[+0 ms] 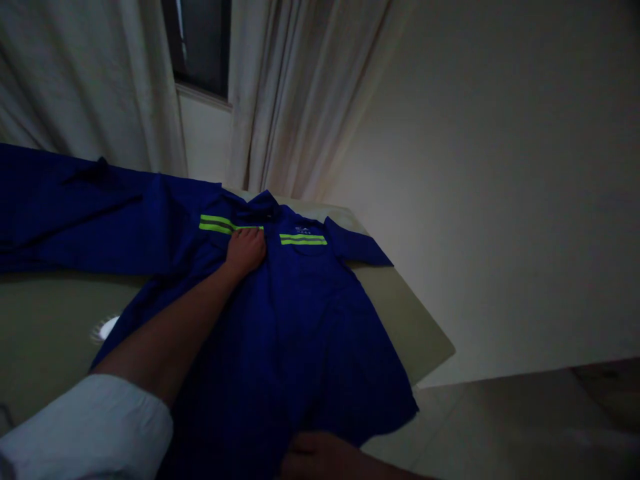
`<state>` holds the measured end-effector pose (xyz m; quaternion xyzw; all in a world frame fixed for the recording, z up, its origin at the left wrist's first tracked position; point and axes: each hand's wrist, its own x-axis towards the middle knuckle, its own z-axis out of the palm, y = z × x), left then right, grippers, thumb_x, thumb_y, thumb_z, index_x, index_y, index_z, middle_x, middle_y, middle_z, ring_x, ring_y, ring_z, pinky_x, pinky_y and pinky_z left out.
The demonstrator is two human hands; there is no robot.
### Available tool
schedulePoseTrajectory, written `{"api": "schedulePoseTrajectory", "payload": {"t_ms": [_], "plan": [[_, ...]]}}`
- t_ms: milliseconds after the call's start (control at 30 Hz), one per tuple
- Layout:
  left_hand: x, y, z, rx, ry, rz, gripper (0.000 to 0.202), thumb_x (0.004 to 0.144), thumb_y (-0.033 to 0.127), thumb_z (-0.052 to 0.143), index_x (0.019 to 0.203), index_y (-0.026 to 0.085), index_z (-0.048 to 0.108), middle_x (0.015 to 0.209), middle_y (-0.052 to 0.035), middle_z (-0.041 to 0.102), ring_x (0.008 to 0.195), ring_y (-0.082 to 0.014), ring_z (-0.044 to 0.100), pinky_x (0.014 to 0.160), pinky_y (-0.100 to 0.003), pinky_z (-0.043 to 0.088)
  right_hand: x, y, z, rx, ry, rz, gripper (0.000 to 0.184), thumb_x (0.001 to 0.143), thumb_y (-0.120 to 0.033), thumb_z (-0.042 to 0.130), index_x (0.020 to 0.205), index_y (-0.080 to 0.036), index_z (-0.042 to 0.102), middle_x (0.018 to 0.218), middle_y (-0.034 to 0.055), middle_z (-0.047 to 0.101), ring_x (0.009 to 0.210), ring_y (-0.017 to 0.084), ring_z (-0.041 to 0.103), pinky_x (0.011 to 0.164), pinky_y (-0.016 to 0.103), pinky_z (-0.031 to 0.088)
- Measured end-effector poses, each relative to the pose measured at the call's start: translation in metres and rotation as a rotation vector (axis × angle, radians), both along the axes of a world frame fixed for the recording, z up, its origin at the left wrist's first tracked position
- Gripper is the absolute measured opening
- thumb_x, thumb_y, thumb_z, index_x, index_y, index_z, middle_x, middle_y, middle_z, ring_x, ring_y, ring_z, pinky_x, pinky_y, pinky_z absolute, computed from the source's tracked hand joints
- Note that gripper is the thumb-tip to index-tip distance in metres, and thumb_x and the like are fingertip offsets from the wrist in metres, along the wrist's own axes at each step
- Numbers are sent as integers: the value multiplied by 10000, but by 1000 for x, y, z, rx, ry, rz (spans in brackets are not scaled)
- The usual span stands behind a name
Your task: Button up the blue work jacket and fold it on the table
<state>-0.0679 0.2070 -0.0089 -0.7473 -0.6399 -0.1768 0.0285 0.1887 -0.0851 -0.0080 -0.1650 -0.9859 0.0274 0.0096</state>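
Observation:
A dark blue work coat (300, 320) with a collar and short sleeve lies spread on the table, its lower part hanging over the near edge. Two yellow-green reflective strips (303, 239) cross its chest, with small pale lettering above the right one. My left hand (247, 251) is closed on the coat's front at the chest, beside the left strip and partly covering it. Low in the view, my right hand (315, 455) is closed at the lower front of the coat; its fingertips are dark and partly hidden.
More dark blue cloth (85, 213) stretches along the table to the left. The pale greenish tabletop (425, 333) shows its corner at the right, and a bright light reflection sits at left. Pale curtains (300, 100), a dark window (203, 47) and a plain wall (500, 167) stand behind.

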Motion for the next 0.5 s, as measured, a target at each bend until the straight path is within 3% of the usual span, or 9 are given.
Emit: {"api": "schedulePoseTrajectory", "payload": {"t_ms": [133, 200, 267, 367, 433, 500], "plan": [[10, -42, 27, -6, 49, -76, 438, 1001, 138, 328, 1331, 91, 612, 1332, -226, 658, 1229, -362, 617, 998, -485, 475, 1, -13, 8, 4, 112, -124, 202, 1021, -369, 620, 871, -234, 621, 879, -8, 702, 794, 167, 614, 693, 325, 481], [14, -81, 34, -43, 75, -143, 377, 1014, 166, 364, 1276, 123, 632, 1239, -186, 688, 1125, -325, 660, 909, -433, 518, 3, -14, 15, -33, 151, -283, 153, 1014, -364, 640, 1023, -212, 647, 994, 33, 720, 879, 192, 629, 744, 328, 492], [17, -133, 35, -115, 86, -258, 311, 1029, 202, 394, 1186, 158, 659, 1127, -138, 713, 1020, -290, 686, 842, -402, 540, 5, -14, 18, -108, 146, -392, 236, 1021, -360, 655, 1200, -207, 633, 1118, 55, 715, 971, 204, 641, 795, 321, 506], [18, -220, 19, -210, 35, -418, 326, 1064, 250, 373, 1151, 184, 679, 1085, -109, 739, 1002, -269, 701, 873, -414, 556, 7, -15, 16, -170, 123, -516, 333, 1021, -373, 680, 1305, -215, 612, 1145, 62, 696, 1006, 209, 647, 826, 321, 512], [18, -271, 2, -157, -3, -427, 390, 1085, 362, 387, 1319, 184, 643, 1257, -126, 734, 1150, -282, 688, 1005, -466, 531, 9, -15, 12, -157, 130, -560, 307, 1017, -379, 690, 1269, -211, 640, 1087, 61, 690, 985, 209, 643, 829, 323, 507], [18, -306, -15, -51, 5, -417, 572, 1061, 518, 445, 1508, 170, 522, 1509, -167, 609, 1378, -330, 575, 1154, -555, 428, 13, -15, 8, -117, 152, -561, 153, 1031, -315, 667, 1141, -211, 685, 1017, 52, 677, 944, 197, 626, 813, 313, 490]]}}
